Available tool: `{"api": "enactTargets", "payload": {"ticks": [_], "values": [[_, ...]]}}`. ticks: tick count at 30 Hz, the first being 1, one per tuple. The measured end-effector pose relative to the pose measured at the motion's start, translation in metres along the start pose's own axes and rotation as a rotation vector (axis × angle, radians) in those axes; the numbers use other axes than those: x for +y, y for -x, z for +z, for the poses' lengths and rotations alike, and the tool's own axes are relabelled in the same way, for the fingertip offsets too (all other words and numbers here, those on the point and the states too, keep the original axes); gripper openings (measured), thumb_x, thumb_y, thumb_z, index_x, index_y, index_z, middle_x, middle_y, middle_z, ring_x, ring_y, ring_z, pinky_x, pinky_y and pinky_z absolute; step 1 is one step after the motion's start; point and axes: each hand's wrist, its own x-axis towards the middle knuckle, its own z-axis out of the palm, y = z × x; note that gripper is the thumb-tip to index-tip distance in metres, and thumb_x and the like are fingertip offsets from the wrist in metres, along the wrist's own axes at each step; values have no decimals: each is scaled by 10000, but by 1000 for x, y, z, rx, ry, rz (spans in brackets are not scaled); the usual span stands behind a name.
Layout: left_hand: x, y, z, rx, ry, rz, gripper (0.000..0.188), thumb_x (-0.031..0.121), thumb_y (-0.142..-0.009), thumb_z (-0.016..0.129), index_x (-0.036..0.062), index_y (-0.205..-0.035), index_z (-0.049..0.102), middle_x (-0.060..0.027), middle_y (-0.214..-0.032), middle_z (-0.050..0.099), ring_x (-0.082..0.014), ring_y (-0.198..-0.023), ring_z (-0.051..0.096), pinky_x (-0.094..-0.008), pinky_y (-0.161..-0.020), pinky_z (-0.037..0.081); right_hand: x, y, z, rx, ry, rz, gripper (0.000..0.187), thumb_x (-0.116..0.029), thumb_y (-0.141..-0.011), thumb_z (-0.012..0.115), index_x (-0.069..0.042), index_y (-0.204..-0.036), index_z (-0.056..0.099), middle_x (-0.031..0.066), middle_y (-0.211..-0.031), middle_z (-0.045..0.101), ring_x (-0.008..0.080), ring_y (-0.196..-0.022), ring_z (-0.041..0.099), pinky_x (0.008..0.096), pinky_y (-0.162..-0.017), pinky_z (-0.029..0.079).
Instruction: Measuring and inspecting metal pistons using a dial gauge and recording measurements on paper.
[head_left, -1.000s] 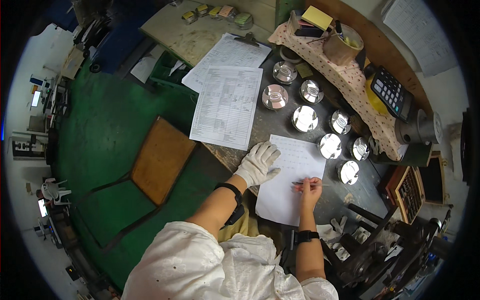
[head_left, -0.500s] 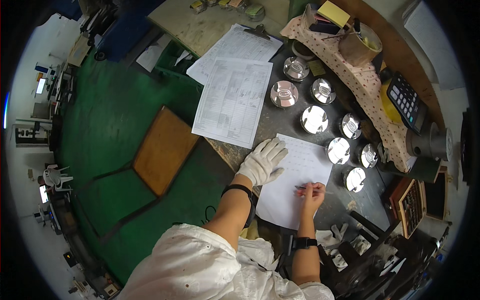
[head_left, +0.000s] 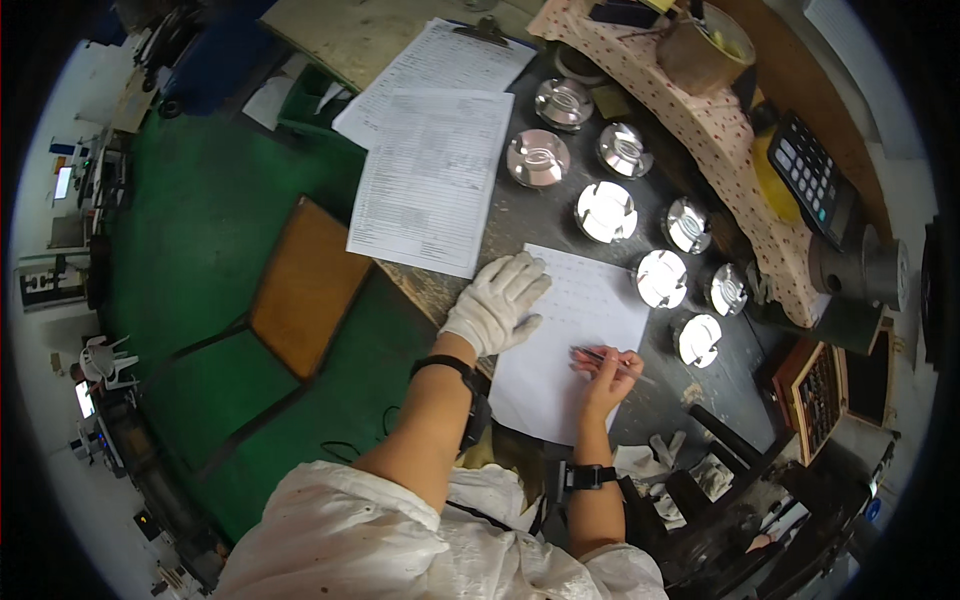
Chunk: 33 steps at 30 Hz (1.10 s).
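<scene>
My left hand (head_left: 497, 303), in a white glove, lies flat with its fingers stretched over the left edge of a white sheet of paper (head_left: 540, 385). Faint rows of handwriting show on the sheet's upper part. Bare, my right hand (head_left: 608, 382) pinches a slim pen (head_left: 590, 355) above the lower right of the same sheet. Whether the pen's tip touches the paper cannot be made out. Beyond and to the right stand several shiny round metal caps (head_left: 607, 211), one of them close against the sheet's right edge.
Printed forms (head_left: 430, 190) and a clipboard (head_left: 480, 32) lie at the far left of the dark bench. A calculator (head_left: 808, 175) leans on a cloth-covered shelf (head_left: 690, 120) at the right. A wooden-framed abacus (head_left: 822, 400) stands nearby. Left of the bench is a brown-seated chair (head_left: 305, 290).
The whole view has shifted, so the bench items sit further left and higher. My right hand still holds the pen, now at a different slant; my left hand stays flat on the sheet.
</scene>
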Motion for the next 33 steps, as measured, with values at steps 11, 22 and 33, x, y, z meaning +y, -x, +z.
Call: {"api": "enactTargets", "payload": {"ticks": [11, 22, 33], "values": [[1, -2, -1, -45, -11, -26, 576, 352, -757, 627, 80, -1249, 503, -117, -1338, 428, -282, -1272, 372, -422, -1081, 279, -5, -30, 21, -16, 156, -122, 265, 14, -858, 616, -43, -868, 358, 107, -819, 549, 143, -702, 594, 288, -623, 558], [3, -3, -1, -57, -23, -25, 566, 350, -769, 618, 80, -1252, 500, -121, -1340, 419, -290, -1276, 363, -428, -1087, 273, 3, -45, 20, 16, 537, -498, 339, 91, -691, 627, -11, -547, 338, 73, -544, 380, 166, -483, 346, 296, -434, 274], [2, -3, 0, -67, -30, -29, 574, 348, -765, 622, 84, -1258, 493, -115, -1339, 420, -289, -1278, 361, -428, -1085, 282, -6, -46, 25, 6, 631, -584, 304, 110, -684, 608, -9, -541, 367, 79, -531, 371, 170, -461, 329, 299, -422, 269]]}}
